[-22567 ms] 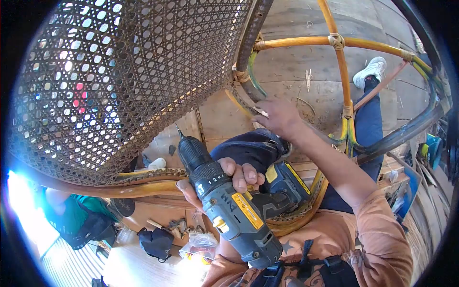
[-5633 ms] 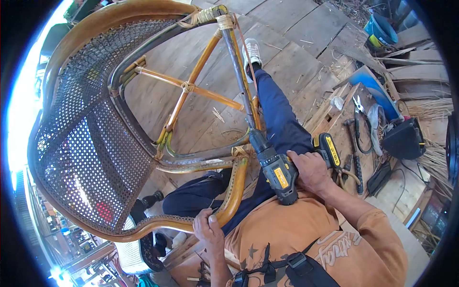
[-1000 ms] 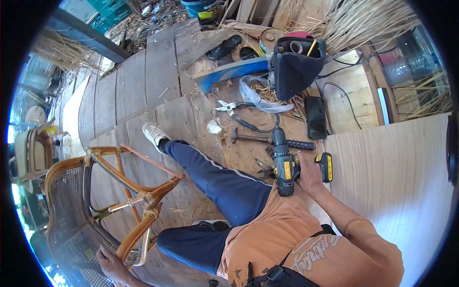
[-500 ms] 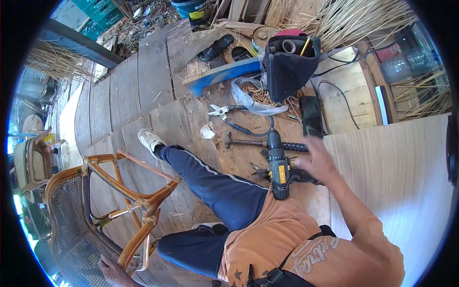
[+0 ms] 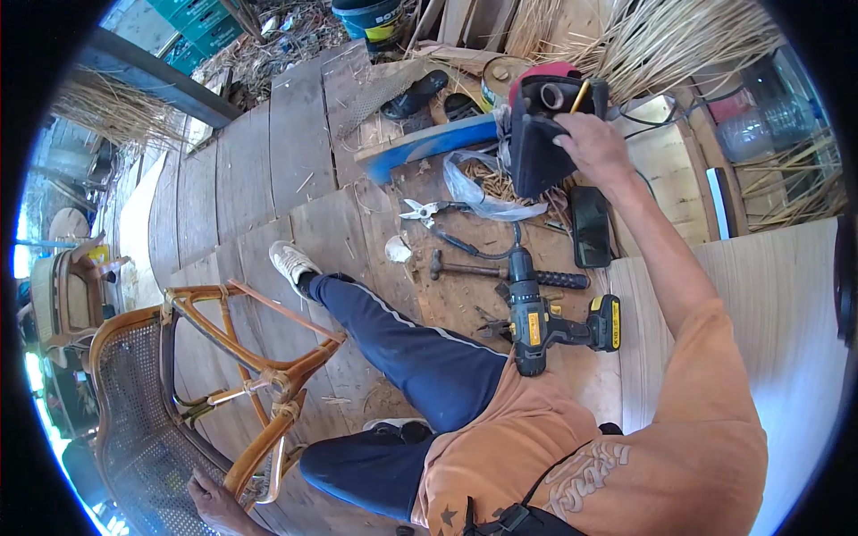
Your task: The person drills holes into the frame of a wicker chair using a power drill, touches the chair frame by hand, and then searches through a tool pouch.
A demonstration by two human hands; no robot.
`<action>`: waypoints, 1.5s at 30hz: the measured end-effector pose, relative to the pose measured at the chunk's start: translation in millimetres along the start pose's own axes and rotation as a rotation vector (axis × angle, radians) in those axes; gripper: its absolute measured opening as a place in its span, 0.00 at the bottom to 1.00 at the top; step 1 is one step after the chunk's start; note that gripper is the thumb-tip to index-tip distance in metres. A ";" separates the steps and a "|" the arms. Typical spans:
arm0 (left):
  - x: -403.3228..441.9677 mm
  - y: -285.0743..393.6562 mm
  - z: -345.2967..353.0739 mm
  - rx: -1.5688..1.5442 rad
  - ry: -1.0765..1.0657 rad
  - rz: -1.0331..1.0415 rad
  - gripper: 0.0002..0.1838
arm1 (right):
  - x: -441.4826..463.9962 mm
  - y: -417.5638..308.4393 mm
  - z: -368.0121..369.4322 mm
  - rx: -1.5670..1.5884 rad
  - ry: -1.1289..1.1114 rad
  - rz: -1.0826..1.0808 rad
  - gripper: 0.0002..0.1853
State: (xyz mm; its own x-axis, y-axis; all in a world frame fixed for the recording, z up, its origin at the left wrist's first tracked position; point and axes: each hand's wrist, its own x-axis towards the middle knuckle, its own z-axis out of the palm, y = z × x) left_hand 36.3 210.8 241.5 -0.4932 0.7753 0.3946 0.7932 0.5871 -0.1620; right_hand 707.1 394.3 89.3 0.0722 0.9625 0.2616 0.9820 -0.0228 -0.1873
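Observation:
At the lower left, my left hand (image 5: 216,502) is closed on the rattan chair (image 5: 266,439), beside its woven cane panel (image 5: 147,447). My right hand (image 5: 593,150) reaches over the black pouch (image 5: 540,152), thumb and fingers apart at its opening, near a yellow pencil (image 5: 581,96) and a roll (image 5: 552,95). The drill (image 5: 530,326) lies against my shirt's edge, battery to the right, touched by neither hand. Just above it are a hammer (image 5: 474,269) and pruning shears (image 5: 424,213). Pliers (image 5: 491,325) lie left of the drill, partly covered.
A phone (image 5: 591,228) lies below the pouch. Beside it are a plastic bag (image 5: 487,198) and a blue-edged board (image 5: 433,147). A pale wooden board (image 5: 724,313) is at the right. Behind stand a bucket (image 5: 371,20), a tin (image 5: 502,79) and cane strips (image 5: 661,45). My legs stretch left.
My right hand has let go of the drill, leaving it lying there, and moved up to the pouch. My left hand stays at the chair, which earlier stood closer in front of me.

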 end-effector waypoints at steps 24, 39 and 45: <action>-8.8 37.7 -28.6 0.075 -0.047 -0.089 0.28 | -128.5 -25.0 -18.4 0.223 -0.024 0.117 0.10; -5.5 31.6 -20.4 0.117 -0.013 -0.121 0.27 | -171.9 -11.4 0.4 0.257 -0.280 0.126 0.08; 2.5 -1.6 0.7 0.019 -0.012 -0.065 0.22 | -159.7 -3.6 -9.7 0.312 -0.249 0.122 0.07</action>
State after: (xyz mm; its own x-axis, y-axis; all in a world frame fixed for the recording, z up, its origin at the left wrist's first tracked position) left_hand 33.6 212.0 242.1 -0.5478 0.7381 0.3939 0.7526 0.6404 -0.1533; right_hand 693.7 238.0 57.4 0.1025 0.9947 -0.0102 0.8662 -0.0942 -0.4907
